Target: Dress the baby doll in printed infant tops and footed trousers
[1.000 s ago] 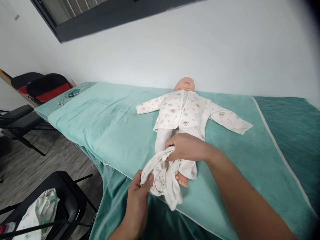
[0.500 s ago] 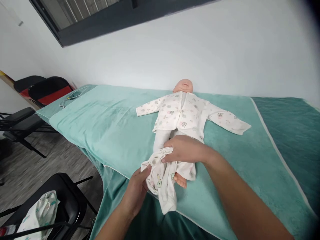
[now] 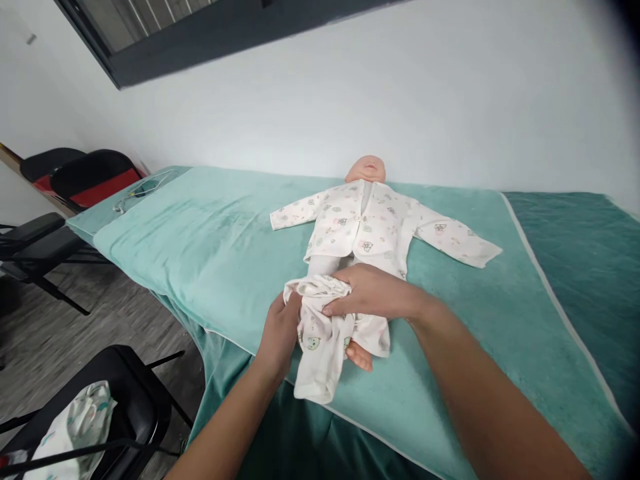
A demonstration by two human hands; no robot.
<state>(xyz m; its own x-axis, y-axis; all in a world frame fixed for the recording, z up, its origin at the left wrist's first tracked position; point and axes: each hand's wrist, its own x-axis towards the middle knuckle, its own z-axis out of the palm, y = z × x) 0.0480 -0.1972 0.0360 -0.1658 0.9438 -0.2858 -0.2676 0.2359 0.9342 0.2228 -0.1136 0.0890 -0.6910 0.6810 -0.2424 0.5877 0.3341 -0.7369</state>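
Two hands (image 3: 325,310) — printed white trousers (image 3: 320,333) bunched between them, touching both.

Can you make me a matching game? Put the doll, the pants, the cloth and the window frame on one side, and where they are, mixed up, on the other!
Things:
1. doll
2. pants
3. cloth
4. window frame

Places:
A. held by the left hand and the right hand
B. high on the white wall
C. on its back on the green sheet
D. on a black chair

Right pairs: 1-C, 2-A, 3-D, 4-B
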